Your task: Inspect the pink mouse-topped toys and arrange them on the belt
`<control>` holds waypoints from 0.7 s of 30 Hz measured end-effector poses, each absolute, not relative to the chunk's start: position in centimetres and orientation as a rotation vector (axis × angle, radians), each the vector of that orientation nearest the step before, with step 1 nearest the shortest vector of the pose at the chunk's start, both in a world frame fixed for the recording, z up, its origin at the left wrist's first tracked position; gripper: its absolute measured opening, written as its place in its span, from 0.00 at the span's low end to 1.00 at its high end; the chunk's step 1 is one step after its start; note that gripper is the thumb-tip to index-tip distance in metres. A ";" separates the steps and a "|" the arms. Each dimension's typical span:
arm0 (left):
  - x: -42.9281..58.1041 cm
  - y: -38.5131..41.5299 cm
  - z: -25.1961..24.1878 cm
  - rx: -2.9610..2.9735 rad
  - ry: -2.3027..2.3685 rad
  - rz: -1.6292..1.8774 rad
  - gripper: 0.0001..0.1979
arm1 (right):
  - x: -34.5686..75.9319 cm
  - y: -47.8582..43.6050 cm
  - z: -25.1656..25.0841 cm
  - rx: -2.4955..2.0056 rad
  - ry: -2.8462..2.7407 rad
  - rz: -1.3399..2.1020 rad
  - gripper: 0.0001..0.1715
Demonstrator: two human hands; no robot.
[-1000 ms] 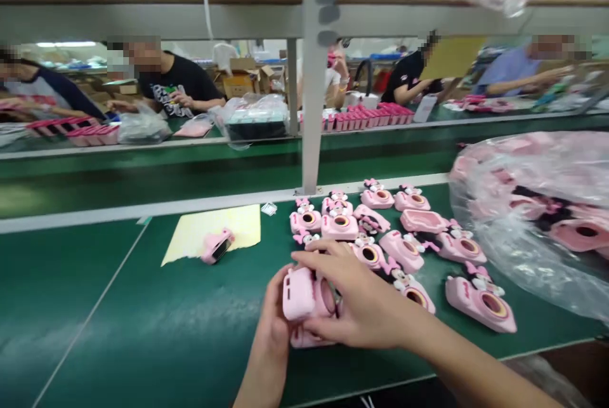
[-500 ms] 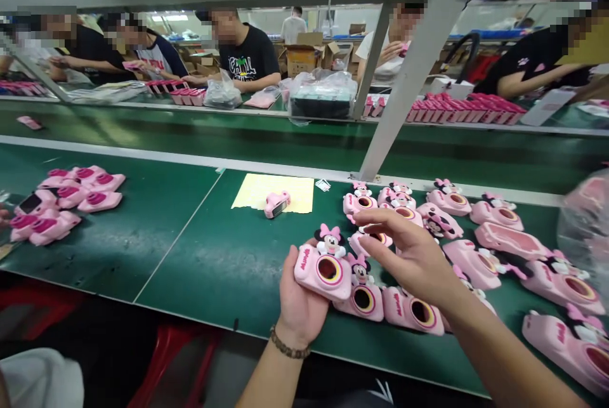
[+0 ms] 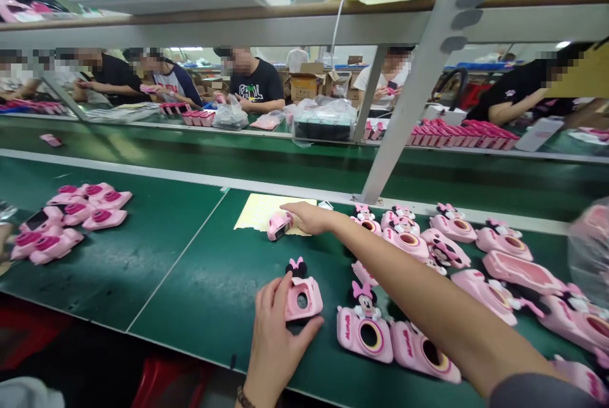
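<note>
My left hand [image 3: 276, 332] grips a pink toy-camera case [image 3: 311, 306] by its edges, low over the green table. The case's hollow back faces me, with a round hole through it and a bow with dark ears on top. My right hand [image 3: 307, 217] reaches across to a small pink camera [image 3: 280, 226] on a yellow sheet [image 3: 252, 211]. Its fingers stretch over and beside that camera; whether they touch it I cannot tell. Close to my right forearm lie several pink cases with mouse figures, one a finished-looking front [image 3: 365, 329] facing up.
Several pink camera parts [image 3: 104, 217] lie in a group at the left. More cases [image 3: 504, 240] spread over the right side, beside a plastic bag [image 3: 590, 230]. A slanted metal post [image 3: 399, 116] rises behind the table. Co-workers sit across the line.
My left hand has turned the case over so its hollow back shows, and lowered it. My right hand has moved left, from above the cases to the small camera on the yellow sheet.
</note>
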State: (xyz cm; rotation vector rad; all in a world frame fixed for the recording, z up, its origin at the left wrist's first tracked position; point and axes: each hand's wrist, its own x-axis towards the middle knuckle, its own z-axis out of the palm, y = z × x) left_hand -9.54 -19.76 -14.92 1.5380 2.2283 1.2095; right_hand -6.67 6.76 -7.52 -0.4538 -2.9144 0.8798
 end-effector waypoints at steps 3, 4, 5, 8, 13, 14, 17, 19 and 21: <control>-10.2 -20.1 -15.3 1.491 2.209 1.272 0.33 | -7.7 8.1 -7.6 -0.348 -3.008 0.864 0.31; -10.3 -20.1 -15.4 1.502 2.194 1.261 0.33 | -7.8 8.2 -7.6 -0.323 -3.021 0.854 0.29; -10.5 -20.2 -15.5 1.521 2.182 1.235 0.32 | -7.8 8.2 -7.7 -0.303 -3.025 0.843 0.27; -10.5 -20.2 -15.6 1.589 2.160 1.134 0.31 | -7.7 7.9 -8.3 -0.268 -3.025 0.831 0.20; -10.3 -20.1 -16.0 1.594 2.188 1.136 0.31 | -7.6 7.6 -9.2 -0.350 -2.965 0.879 0.10; -10.3 -20.0 -16.1 1.608 2.181 1.122 0.32 | -7.4 7.7 -9.1 -0.388 -2.943 0.903 0.10; -10.7 -20.0 -15.9 1.628 2.157 1.082 0.32 | -5.8 7.5 -8.2 -0.504 -2.849 1.017 0.10; -10.9 -20.0 -15.6 1.589 2.118 1.083 0.29 | -3.4 6.6 -7.3 -0.559 -2.759 1.134 0.10; -10.9 -20.1 -15.1 1.540 2.042 1.132 0.27 | 0.0 4.9 -6.2 -0.592 -2.663 1.285 0.11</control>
